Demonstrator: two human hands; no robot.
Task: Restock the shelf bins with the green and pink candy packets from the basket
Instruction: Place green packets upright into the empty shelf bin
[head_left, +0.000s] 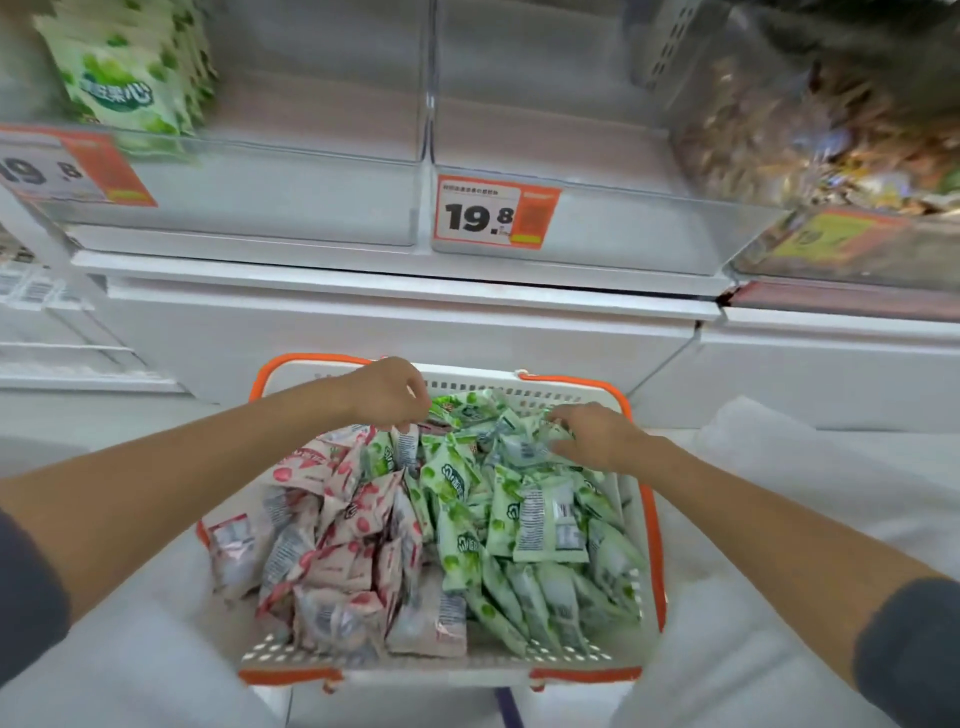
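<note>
Green packets (524, 519) and pink packets (332, 530) fill the basket (441, 662), so we judge most restocking remains. Above it, one bin (260, 197) holds few. Our left hand (387, 392) pinches a packet (408, 441) at the basket's far end; our right hand (589, 434) rests on green ones, grip unclear.

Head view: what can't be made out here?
All in the head view:
- Left hand: fingertips hidden below its knuckles; grip unclear.
- Right hand: fingers curl over the green candy packets; hold unclear.
- Brown contents of the clear right shelf bin: motion-blurred.
- Left orange-and-white price tag: cut by the frame edge, blurred.
- Floor of the white plastic basket with orange rim: covered by packets.
</note>
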